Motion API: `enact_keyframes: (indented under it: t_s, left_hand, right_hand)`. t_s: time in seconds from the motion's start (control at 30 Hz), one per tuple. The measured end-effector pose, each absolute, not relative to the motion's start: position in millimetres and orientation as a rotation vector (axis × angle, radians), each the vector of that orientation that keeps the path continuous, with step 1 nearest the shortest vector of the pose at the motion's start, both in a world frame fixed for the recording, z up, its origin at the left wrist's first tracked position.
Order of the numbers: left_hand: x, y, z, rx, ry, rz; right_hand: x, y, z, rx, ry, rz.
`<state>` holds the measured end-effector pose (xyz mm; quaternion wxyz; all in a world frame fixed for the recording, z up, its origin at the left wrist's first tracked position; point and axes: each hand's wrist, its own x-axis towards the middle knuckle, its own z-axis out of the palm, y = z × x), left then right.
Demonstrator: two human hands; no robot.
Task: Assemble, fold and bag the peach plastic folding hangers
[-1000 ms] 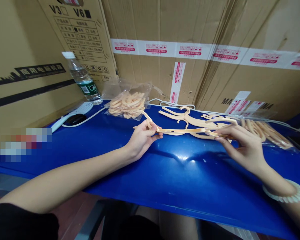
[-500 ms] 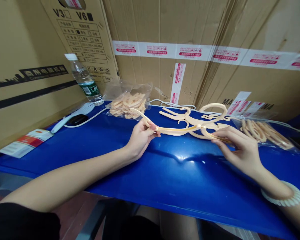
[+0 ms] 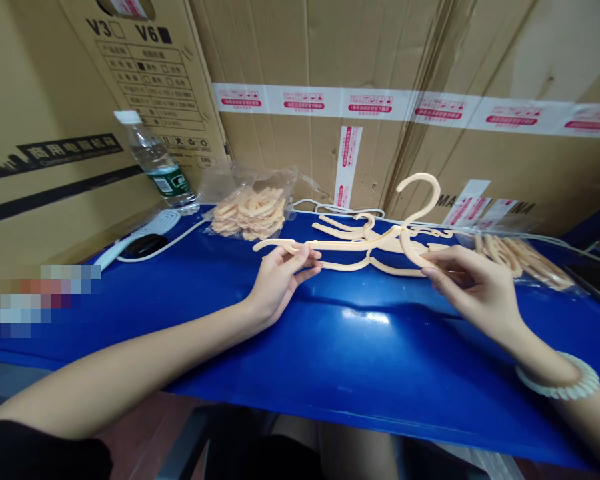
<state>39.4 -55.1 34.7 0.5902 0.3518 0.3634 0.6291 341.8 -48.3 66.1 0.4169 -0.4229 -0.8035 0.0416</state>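
Observation:
A peach plastic hanger (image 3: 350, 245) is held just above the blue table (image 3: 330, 347). My left hand (image 3: 280, 283) pinches its left arm near the tip. My right hand (image 3: 473, 290) grips the right side, below the hook (image 3: 423, 193), which stands upright. Behind the held hanger lie a few more peach hangers (image 3: 347, 227) flat on the table. A beaded bracelet (image 3: 560, 383) is on my right wrist.
A clear bag of peach plastic parts (image 3: 253, 210) lies at the back left, another bag (image 3: 517, 260) at the right. A water bottle (image 3: 157, 163), a white cable and a black object (image 3: 143, 245) sit at the far left. Cardboard boxes (image 3: 380, 100) wall the back.
The hanger's hook has swung up from flat to upright. Both hands have lifted the hanger slightly and straightened it; the view has shifted a little.

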Motion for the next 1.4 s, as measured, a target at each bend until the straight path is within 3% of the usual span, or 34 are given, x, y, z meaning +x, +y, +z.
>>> enact_keyframes:
  t_s: [0.17, 0.3, 0.4, 0.83, 1.4]
  left_hand:
    - [46.1, -78.6, 29.6, 1.453, 0.920, 1.102]
    - [46.0, -93.9, 28.2, 2.288, 0.637, 0.914]
    - [44.3, -96.3, 27.9, 2.589, 0.556, 0.761]
    - [41.8, -92.2, 24.5, 2.735, 0.891, 0.554]
    - [42.3, -91.7, 21.6, 2.673, 0.997, 0.543]
  right_hand:
    - [344.6, -46.9, 69.1, -1.122, -1.962, 0.375]
    - [346.3, -45.2, 69.8, -1.111, -2.029, 0.449]
    - [345.7, -44.8, 68.6, -1.105, -2.103, 0.536]
    - [353.5, -33.2, 53.4, -1.220, -2.545, 0.116]
    - [355.0, -25.3, 49.3, -1.184, -2.508, 0.036]
